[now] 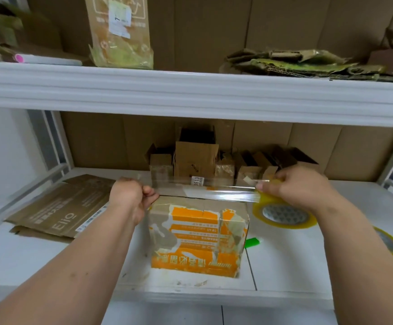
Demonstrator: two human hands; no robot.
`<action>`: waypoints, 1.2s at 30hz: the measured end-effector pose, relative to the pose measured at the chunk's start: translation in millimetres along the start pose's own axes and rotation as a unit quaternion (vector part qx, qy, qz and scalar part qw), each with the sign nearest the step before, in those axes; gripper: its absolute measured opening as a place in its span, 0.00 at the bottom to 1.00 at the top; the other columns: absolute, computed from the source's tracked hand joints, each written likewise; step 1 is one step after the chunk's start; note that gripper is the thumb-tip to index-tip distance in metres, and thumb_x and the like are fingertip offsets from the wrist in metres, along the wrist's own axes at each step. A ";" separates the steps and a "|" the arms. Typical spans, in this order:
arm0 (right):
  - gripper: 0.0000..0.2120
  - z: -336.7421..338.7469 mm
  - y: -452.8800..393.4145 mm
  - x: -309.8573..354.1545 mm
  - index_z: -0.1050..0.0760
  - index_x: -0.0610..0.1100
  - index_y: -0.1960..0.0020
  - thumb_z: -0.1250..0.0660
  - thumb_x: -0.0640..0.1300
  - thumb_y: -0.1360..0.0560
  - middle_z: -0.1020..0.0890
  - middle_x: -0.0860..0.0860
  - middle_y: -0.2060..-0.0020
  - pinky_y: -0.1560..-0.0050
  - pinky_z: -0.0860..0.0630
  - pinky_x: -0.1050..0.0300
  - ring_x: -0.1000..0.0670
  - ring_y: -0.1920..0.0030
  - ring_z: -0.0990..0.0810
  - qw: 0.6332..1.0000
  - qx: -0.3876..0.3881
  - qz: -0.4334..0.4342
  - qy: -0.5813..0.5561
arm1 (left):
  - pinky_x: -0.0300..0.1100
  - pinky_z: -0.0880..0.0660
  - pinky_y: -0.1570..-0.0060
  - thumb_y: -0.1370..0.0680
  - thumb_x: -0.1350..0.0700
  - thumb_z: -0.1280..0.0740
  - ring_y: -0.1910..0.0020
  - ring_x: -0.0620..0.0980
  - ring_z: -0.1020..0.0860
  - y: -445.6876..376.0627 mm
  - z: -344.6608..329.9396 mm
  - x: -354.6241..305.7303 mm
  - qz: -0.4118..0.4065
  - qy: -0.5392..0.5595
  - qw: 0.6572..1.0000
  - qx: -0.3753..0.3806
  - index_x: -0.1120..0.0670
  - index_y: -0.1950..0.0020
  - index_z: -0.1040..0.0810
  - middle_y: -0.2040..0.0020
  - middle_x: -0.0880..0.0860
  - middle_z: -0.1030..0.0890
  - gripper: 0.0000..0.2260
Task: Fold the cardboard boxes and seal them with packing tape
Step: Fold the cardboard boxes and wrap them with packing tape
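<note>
While hands (pixel 202 191) pinch stretched tape (pixel 204 192) | orange box (pixel 197 235) closed, contents hidden

One head-worn camera looks forward and down, close over the white shelf (pixel 284 266).

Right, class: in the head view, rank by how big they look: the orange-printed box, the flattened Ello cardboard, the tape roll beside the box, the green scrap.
1. Flattened Ello cardboard and orange-printed box: too alike to rank.
2. Tape roll, partly hidden by the right hand.
3. Green scrap.
</note>
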State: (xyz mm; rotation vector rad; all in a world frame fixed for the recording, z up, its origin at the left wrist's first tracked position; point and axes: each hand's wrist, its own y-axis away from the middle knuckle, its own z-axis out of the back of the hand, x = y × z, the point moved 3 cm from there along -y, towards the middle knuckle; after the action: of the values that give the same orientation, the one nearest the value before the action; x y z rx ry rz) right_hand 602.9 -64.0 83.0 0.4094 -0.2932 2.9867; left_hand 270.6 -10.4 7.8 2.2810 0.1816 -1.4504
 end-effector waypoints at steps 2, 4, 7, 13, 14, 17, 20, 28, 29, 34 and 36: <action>0.28 -7.8 0.4 -3.5 0.20 0.51 0.47 0.37 0.74 0.31 0.20 0.52 0.51 0.42 0.26 0.48 0.45 0.46 0.21 1.000 0.016 0.004 -0.007 | 0.50 0.20 0.60 0.17 0.66 0.48 0.69 0.47 0.30 1.6 1.3 -0.5 -0.004 -0.002 1.000 0.006 0.57 0.25 0.37 0.68 0.54 0.33 0.20; 0.26 -13.1 2.3 -6.1 0.19 0.51 0.50 0.37 0.73 0.30 0.19 0.52 0.52 0.44 0.25 0.49 0.46 0.47 0.21 0.995 0.037 0.006 -0.087 | 0.49 0.20 0.65 0.17 0.66 0.49 0.68 0.48 0.30 2.5 2.7 -0.8 -0.012 -0.001 1.000 0.009 0.59 0.26 0.36 0.68 0.54 0.33 0.19; 0.15 -11.2 0.0 -9.2 0.23 0.56 0.56 0.41 0.64 0.30 0.21 0.52 0.53 0.45 0.28 0.47 0.45 0.48 0.24 0.981 0.034 -0.001 -0.190 | 0.47 0.20 0.69 0.17 0.67 0.48 0.67 0.48 0.29 5.1 2.7 -2.6 -0.017 -0.005 1.000 0.025 0.60 0.28 0.35 0.67 0.55 0.33 0.18; 0.06 -20.6 -19.2 -12.3 0.24 0.51 0.57 0.34 0.52 0.25 0.22 0.54 0.58 0.51 0.28 0.50 0.53 0.57 0.27 0.996 0.052 -0.001 -0.076 | 0.47 0.19 0.70 0.17 0.67 0.48 0.66 0.48 0.28 3.8 2.7 -1.4 -0.008 0.014 0.999 0.028 0.61 0.29 0.34 0.66 0.56 0.31 0.17; 0.07 -23.2 -21.6 -12.0 0.24 0.51 0.58 0.33 0.53 0.25 0.22 0.54 0.59 0.48 0.28 0.48 0.52 0.57 0.26 0.996 0.056 -0.007 -0.063 | 0.47 0.19 0.72 0.17 0.67 0.47 0.65 0.49 0.27 3.1 4.3 -0.3 -0.003 0.025 0.999 0.024 0.61 0.31 0.32 0.65 0.57 0.29 0.15; 0.08 -28.4 -25.0 -9.6 0.24 0.51 0.61 0.32 0.53 0.26 0.22 0.52 0.60 0.43 0.28 0.43 0.47 0.54 0.24 0.995 0.069 -0.019 -0.067 | 0.45 0.20 0.73 0.17 0.68 0.45 0.63 0.49 0.26 0.4 8.7 2.1 0.004 0.037 0.999 0.013 0.61 0.42 0.29 0.61 0.58 0.27 0.08; 0.08 -29.7 -28.1 -7.9 0.24 0.51 0.61 0.32 0.53 0.26 0.22 0.51 0.60 0.42 0.27 0.41 0.46 0.52 0.23 0.995 0.080 -0.013 -0.065 | 0.45 0.20 0.73 0.17 0.68 0.44 0.64 0.48 0.27 -2.5 10.3 5.3 0.021 0.054 0.998 0.003 0.60 0.44 0.29 0.60 0.57 0.28 0.07; 0.06 -40.4 -41.6 -8.9 0.23 0.52 0.58 0.33 0.54 0.26 0.21 0.52 0.56 0.37 0.29 0.40 0.46 0.48 0.24 0.993 0.112 -0.004 -0.039 | 0.32 0.29 0.79 0.18 0.63 0.41 0.77 0.44 0.22 -2.3 22.6 8.3 0.010 -0.111 0.992 -0.054 0.58 0.51 0.26 0.75 0.52 0.20 0.06; 0.06 -42.2 -42.3 -9.4 0.23 0.52 0.57 0.34 0.54 0.25 0.21 0.52 0.56 0.36 0.30 0.40 0.47 0.49 0.24 0.993 0.115 -0.006 -0.036 | 0.32 0.30 0.79 0.18 0.63 0.40 0.78 0.43 0.23 -2.9 23.7 10.1 0.007 -0.130 0.990 -0.060 0.58 0.52 0.25 0.76 0.51 0.20 0.06; 0.05 -48.3 -44.4 -11.0 0.24 0.54 0.56 0.34 0.54 0.25 0.22 0.54 0.56 0.34 0.31 0.39 0.47 0.48 0.25 0.992 0.118 -0.011 -0.045 | 0.40 0.36 0.72 0.22 0.65 0.37 0.70 0.48 0.26 -5.8 24.2 18.0 0.004 -0.174 0.982 -0.066 0.58 0.56 0.23 0.75 0.51 0.21 0.06; 0.04 -50.0 -43.2 -9.3 0.24 0.54 0.56 0.34 0.54 0.25 0.23 0.54 0.57 0.34 0.31 0.39 0.47 0.48 0.25 0.993 0.112 -0.008 -0.041 | 0.40 0.37 0.72 0.24 0.66 0.36 0.70 0.50 0.29 -9.4 24.9 18.8 -0.012 -0.211 0.975 -0.069 0.59 0.60 0.23 0.71 0.55 0.23 0.06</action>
State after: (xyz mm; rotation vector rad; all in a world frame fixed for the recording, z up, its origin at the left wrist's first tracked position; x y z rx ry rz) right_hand 605.0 -12.5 40.8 0.5558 0.0404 3.0001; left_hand 255.1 -14.6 -20.6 1.8187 0.1743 -1.8333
